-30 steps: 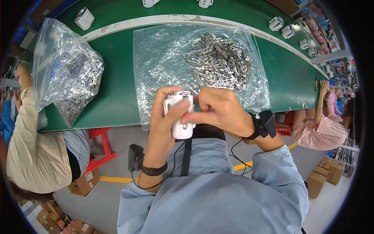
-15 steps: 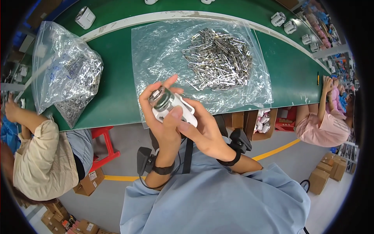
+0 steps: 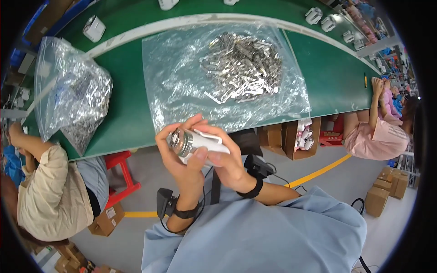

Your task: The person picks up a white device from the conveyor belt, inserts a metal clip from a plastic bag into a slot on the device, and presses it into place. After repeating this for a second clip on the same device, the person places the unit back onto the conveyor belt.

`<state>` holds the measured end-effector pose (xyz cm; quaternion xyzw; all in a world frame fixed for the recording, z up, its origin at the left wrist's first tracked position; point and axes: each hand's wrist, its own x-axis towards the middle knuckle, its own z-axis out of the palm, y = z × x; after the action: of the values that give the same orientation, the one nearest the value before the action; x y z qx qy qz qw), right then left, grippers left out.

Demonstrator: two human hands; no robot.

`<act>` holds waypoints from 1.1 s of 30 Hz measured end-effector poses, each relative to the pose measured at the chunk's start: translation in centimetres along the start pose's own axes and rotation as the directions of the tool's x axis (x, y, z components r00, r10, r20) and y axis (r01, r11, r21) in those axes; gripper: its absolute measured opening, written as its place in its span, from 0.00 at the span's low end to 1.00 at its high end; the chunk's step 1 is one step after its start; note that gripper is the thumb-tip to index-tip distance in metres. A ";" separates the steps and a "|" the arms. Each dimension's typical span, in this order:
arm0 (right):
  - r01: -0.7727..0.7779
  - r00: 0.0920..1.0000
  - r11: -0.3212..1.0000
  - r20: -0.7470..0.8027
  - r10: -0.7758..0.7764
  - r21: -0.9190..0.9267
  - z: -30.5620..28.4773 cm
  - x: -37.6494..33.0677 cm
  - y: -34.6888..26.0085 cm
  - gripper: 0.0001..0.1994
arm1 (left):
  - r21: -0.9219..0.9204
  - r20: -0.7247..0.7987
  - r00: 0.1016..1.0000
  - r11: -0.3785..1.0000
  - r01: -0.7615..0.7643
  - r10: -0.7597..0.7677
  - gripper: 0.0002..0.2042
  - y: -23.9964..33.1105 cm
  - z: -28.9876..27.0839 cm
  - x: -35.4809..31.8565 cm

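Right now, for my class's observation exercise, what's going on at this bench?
A person holds a white handheld device with a glassy end in both hands, by the near edge of a green workbench: the left hand at the glassy end, the right hand at the white body. Beyond, silver metal clips lie piled on clear plastic sheeting.

"What are the hands holding?"

"A white device [image 3: 215,144] with a clear, round end. The left hand [image 3: 182,170] has its grip around that end; the right hand [image 3: 233,170] grips the other, and both thumbs press the body."

"And ahead?"

"A green surface [image 3: 125,107]. On it, a clear plastic sheet [image 3: 170,68] lies under a heap of metal clips [image 3: 246,68]."

"To the left?"

"A clear bag [image 3: 68,104] partly filled with small metal pieces [image 3: 81,134]."
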<state>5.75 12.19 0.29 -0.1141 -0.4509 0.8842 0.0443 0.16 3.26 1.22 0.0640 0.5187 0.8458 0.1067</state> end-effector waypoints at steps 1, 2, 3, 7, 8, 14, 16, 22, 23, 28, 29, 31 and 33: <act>-0.041 0.999 0.999 0.004 0.041 0.021 -0.1 0.0 0.2 0.29 | 0.075 -0.004 1.000 0.997 0.007 -0.007 0.31 0.1 -0.4 -0.5; -0.077 0.997 0.996 0.004 0.077 0.039 -0.5 0.0 0.5 0.28 | 0.145 -0.004 1.000 0.989 0.017 -0.017 0.31 0.0 -0.8 -0.9; -0.114 0.993 0.992 0.005 0.114 0.057 -0.8 -0.1 0.8 0.27 | 0.214 -0.003 1.000 0.977 0.027 -0.027 0.32 -0.1 -1.2 -1.3; -0.573 0.803 0.698 0.124 0.583 0.429 -3.8 -0.7 2.4 0.23 | 0.280 0.013 0.996 0.957 0.077 -0.084 0.35 -0.9 -2.6 -3.4; -0.577 0.799 0.690 0.125 0.588 0.437 -4.2 -0.4 3.5 0.23 | 0.285 0.009 0.996 0.954 0.087 -0.093 0.35 -1.2 -2.5 -3.3; -0.630 0.757 0.614 0.200 0.622 0.476 -8.0 2.0 9.7 0.23 | 0.475 -0.124 0.992 0.877 0.075 -0.018 0.35 -4.8 -2.7 -2.3; -0.625 0.763 0.608 0.216 0.610 0.489 -7.8 1.9 10.1 0.24 | 0.535 -0.085 0.996 0.845 0.021 0.029 0.34 -5.3 -2.9 -2.5; -0.675 0.676 0.617 0.004 0.737 0.405 -6.3 3.4 8.4 0.26 | 0.653 -0.054 0.971 0.744 -0.141 0.232 0.29 -6.9 -2.0 -1.8; -0.680 0.678 0.641 -0.028 0.735 0.355 -6.2 3.7 8.2 0.28 | 0.666 -0.047 0.963 0.726 -0.168 0.265 0.28 -6.9 -2.0 -1.7; -0.675 0.696 0.595 0.110 0.709 0.435 -7.1 1.5 5.9 0.23 | 0.620 -0.046 0.995 0.783 -0.044 0.093 0.32 -4.3 -2.7 -0.7; -0.687 0.703 0.494 0.318 0.636 0.532 -7.2 -0.2 5.5 0.26 | 0.405 0.030 0.984 0.902 0.149 -0.176 0.33 -2.9 -3.8 0.1; -0.706 0.705 0.419 0.502 0.501 0.571 -7.9 0.2 2.5 0.29 | 0.179 0.206 0.907 0.925 0.335 -0.368 0.35 -1.3 -4.5 0.8; -0.534 0.806 0.759 0.496 0.323 0.373 -6.5 2.1 -3.2 0.37 | 0.285 0.267 0.872 0.898 0.336 -0.411 0.37 -0.6 -5.3 0.8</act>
<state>5.22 19.62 -1.13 -0.0166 -0.1683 0.9584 -0.2298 -1.74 -0.82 -1.73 0.1103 0.5911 0.7213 0.3439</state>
